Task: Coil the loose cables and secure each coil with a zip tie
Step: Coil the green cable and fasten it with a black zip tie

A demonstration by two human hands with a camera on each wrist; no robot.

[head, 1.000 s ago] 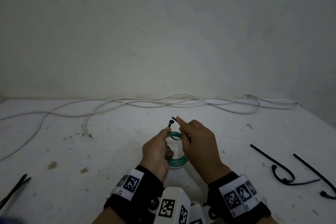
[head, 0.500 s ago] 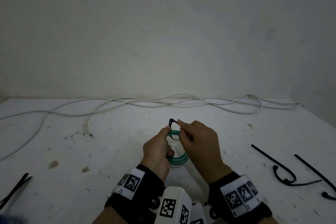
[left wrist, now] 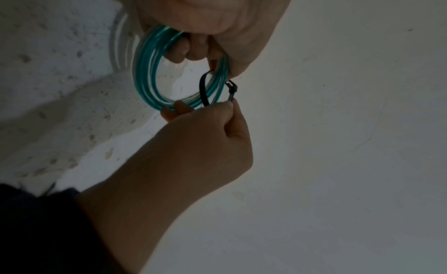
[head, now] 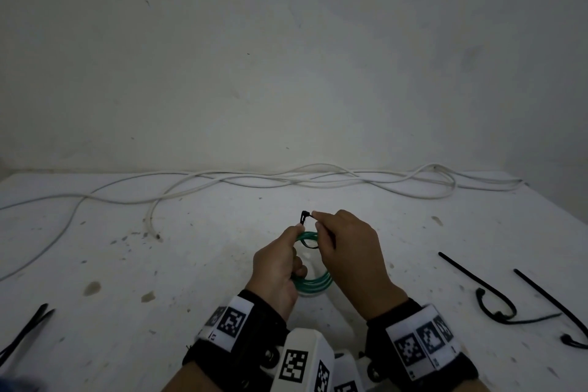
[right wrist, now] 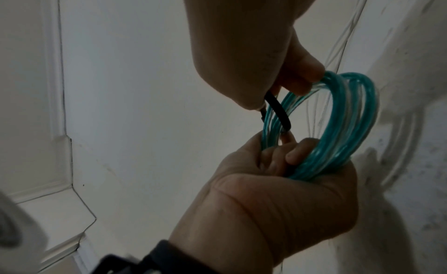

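Observation:
A green cable coil (head: 313,285) is held upright just above the white table (head: 191,264). My left hand (head: 296,232) grips the coil (left wrist: 147,71) on its left side, thumb on top. A black zip tie (head: 304,216) loops round the top of the coil. My right hand (head: 316,216) pinches the tie's tail beside its head (left wrist: 232,90). In the right wrist view the tie's band (right wrist: 278,109) crosses the coil's strands (right wrist: 350,125) between the two hands. A long white cable (head: 286,180) lies loose along the back of the table.
Two loose black zip ties (head: 477,289) (head: 547,305) lie on the table to the right, and another (head: 22,334) near the left front edge. A plain wall (head: 286,57) rises right behind the table.
My right fingertips have closed in on the tie's head, so the short free end seen earlier no longer shows. Both hands and the coil have hardly shifted.

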